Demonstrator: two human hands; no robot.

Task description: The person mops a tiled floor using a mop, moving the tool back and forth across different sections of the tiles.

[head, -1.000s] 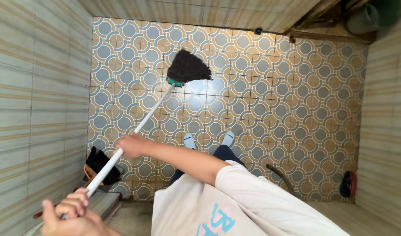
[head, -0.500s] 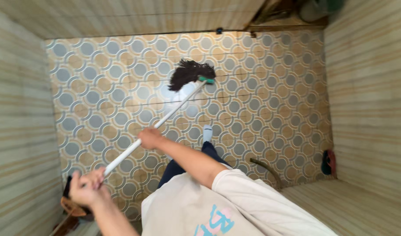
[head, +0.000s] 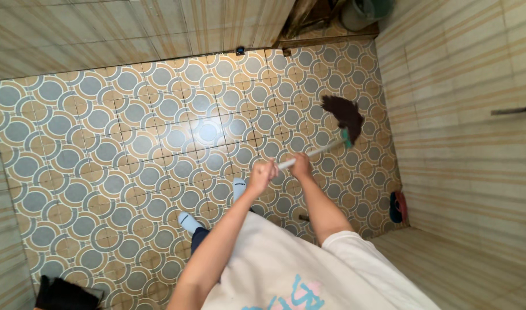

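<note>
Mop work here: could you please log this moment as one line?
left hand: grips mop handle | right hand: grips handle | mop head: on patterned floor near right wall

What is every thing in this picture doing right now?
dark string mop with white pole: head down on the floor near the right wall, pole slanted
left hand: shut on the pole's end
right hand: shut on the pole, further along
patterned tile floor: shiny, with a bright glare patch
red and blue thing: lying by the right wall
</note>
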